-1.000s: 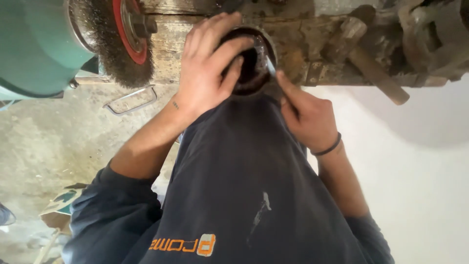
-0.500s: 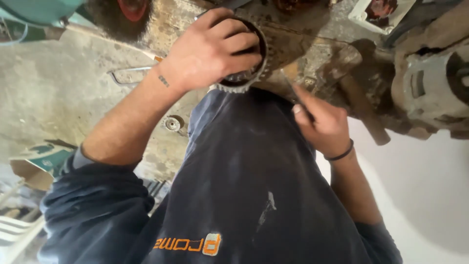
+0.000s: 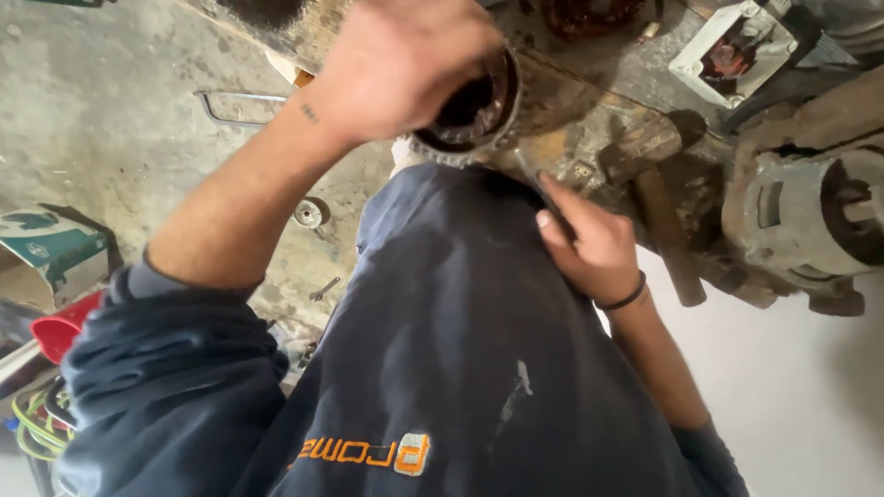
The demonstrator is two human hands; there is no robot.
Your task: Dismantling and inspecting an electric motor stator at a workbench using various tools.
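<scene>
Upper centre of the frame: left hand (image 3: 401, 69) clamped over a dark toothed metal ring (image 3: 474, 115), fingers wrapped round its rim, pressing it against the rusty workbench (image 3: 589, 101). Ring sits at the bench edge, just above the person's dark sweatshirt (image 3: 460, 350), teeth showing along its lower arc.

Right of centre: right hand (image 3: 589, 244) closed on a thin metal tool (image 3: 529, 175), tip angled up towards the ring's lower right edge. Cannot tell whether the tip touches the ring. Black band on that wrist.

Change since a second ago: the view has swung down and left, so the wire brush wheel has gone out at the top of the frame and more floor shows. The ring has come away from the body toward the upper centre, and the left hand now covers more of it. The right hand has dropped slightly, but its tool points at the same side of the ring. Judgement: same working of the ring goes on, with a shifted grip, not a new step.

Round about: hammer (image 3: 668, 230) lying on the bench right of the tool hand; electric motor housing (image 3: 801, 216) at far right; small white box (image 3: 732, 51) at upper right. Left side: concrete floor (image 3: 110, 166), red funnel (image 3: 64, 327), a coil of coloured wires (image 3: 37, 428) at lower left.
</scene>
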